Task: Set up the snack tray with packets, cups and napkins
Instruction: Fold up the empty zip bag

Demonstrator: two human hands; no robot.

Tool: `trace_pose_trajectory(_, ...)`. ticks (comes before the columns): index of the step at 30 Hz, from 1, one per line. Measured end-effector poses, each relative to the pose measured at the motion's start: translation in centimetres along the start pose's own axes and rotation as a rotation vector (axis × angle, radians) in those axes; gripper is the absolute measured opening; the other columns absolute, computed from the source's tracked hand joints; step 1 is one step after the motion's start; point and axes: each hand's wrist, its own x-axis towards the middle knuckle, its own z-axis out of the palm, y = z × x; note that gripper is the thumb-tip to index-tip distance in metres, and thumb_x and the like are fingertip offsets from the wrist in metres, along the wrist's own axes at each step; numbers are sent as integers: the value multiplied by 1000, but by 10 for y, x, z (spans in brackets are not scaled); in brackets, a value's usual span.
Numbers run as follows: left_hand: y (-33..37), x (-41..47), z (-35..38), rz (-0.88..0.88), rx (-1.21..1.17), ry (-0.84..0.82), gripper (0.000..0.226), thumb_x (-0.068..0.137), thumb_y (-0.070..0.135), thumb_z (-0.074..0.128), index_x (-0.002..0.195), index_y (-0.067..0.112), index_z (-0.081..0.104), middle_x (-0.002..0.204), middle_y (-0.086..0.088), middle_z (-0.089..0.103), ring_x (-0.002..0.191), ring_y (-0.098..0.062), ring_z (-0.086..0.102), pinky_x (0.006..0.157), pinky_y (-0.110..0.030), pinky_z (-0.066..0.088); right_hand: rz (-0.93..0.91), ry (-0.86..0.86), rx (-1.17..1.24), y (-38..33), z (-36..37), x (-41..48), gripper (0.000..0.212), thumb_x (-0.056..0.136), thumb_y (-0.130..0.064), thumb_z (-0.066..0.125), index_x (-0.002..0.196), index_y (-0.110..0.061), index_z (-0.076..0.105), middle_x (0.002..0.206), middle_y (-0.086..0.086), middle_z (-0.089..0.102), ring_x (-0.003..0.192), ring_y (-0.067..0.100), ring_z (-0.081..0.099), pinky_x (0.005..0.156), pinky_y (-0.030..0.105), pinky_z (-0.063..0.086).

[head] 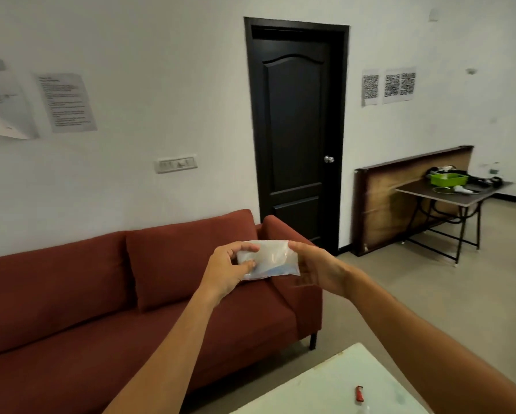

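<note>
While L grip (224,271) & R grip (317,268) hold it, packet (269,258) looks clear; white/blue inside.

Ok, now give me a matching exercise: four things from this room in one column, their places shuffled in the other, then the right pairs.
Things
1. clear packet
2. green basket
3. small red item
4. QR-code sheets

Places
A. on the pale table, lower right
B. on the wall, right of the door
C. held between the left hand and the right hand
D. on the dark folding table

Pairs: 1-C, 2-D, 3-A, 4-B
</note>
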Motion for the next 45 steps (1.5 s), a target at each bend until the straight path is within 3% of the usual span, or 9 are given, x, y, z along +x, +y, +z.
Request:
trace_pose_trajectory(4,0,11,43,44,-68,-152,31,86,5,76,107,28,77,121,8,68,110,-14,65,89,-32,60,-11,269,-161,12,-25,-27,48,76,-45,85,118,-26,71,105,0,78,97,17,75,78,30,61)
trace_pose_trajectory(9,-4,11,104,-72,-345,-314,28,86,3,75,110,18,77,115,-5,73,103,-19,71,81,-32,62,27,507,-169,39,-75,-74,14,86,-21,80,94,-9,78,83,4,77,81,20,75,70,28,60)
trace_pose_trajectory(15,-29,21,215,-278,-382,-287,28,85,5,79,105,21,66,97,1,75,78,-11,71,61,-21,56,129,655,-102,85,-144,-109,14,92,-14,72,100,-2,75,92,13,75,78,22,75,72,31,62)
trace_pose_trajectory(19,-56,33,318,-478,-372,-240,40,85,25,80,117,22,55,99,1,75,80,-14,75,62,-28,56,210,814,-1,135,-205,-123,16,93,-7,69,105,5,72,89,18,71,67,18,71,60,26,60)
trace_pose_trajectory(23,-88,38,439,-732,-439,-360,25,96,37,64,115,21,62,100,-1,74,78,-13,75,55,-27,55,347,954,50,204,-278,-138,18,93,-1,66,107,10,68,87,18,68,64,21,66,52,25,58)
trace_pose_trajectory(27,-120,43,553,-868,-401,-495,32,99,47,55,118,22,63,115,-5,68,98,-21,68,71,-34,58,532,1110,138,286,-354,-157,18,91,-5,67,104,7,67,90,21,71,69,27,70,53,30,58)
trace_pose_trajectory(34,-212,-7,713,-951,-112,-617,43,95,25,61,136,15,55,115,-6,67,93,-21,66,85,-37,58,913,1250,106,477,-432,-203,14,89,-18,71,85,-5,70,86,21,76,76,34,76,73,48,64)
trace_pose_trajectory(39,-266,-50,797,-974,-49,-796,45,96,20,52,141,18,54,135,-9,60,116,-28,60,101,-42,52,1028,1255,225,592,-449,-212,29,88,-17,77,109,1,69,94,22,72,61,26,69,46,27,56)
trace_pose_trajectory(45,-327,-67,862,-974,16,-826,43,102,23,46,145,17,48,147,-9,53,128,-30,53,110,-44,44,1085,1203,309,689,-468,-198,50,85,-13,81,129,-2,62,112,24,69,82,36,74,61,36,63)
